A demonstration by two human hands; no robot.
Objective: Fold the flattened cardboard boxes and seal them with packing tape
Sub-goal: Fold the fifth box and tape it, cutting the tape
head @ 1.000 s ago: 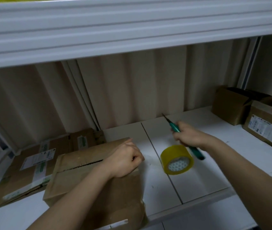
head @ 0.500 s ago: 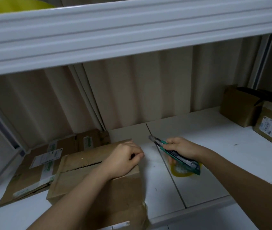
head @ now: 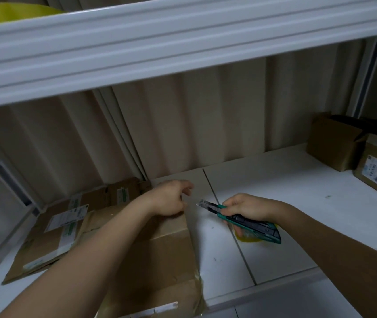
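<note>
the folded cardboard box (head: pixel 160 255) stood on the white shelf (head: pixel 297 187), and everything else sat around it. the left hand (head: pixel 169 198) rested at the box's far top edge with its fingers loosely curled; whether they pinched anything there could not be told. just right of the box, the right hand (head: pixel 245 207) clenched a green and black utility knife (head: pixel 242 220), its short blade pointing toward the box's upper right corner without touching it. the yellow roll of packing tape (head: pixel 249 237) lay on the shelf to the right of the box, mostly hidden beneath the knife and that hand. flattened cardboard (head: pixel 52 235) with labels lay left of the box, partly behind it. two more boxes (head: pixel 348 148) stood well apart, far right of the box. a yellow-green object (head: pixel 10 12) sat on the higher shelf, above and left of the box.
</note>
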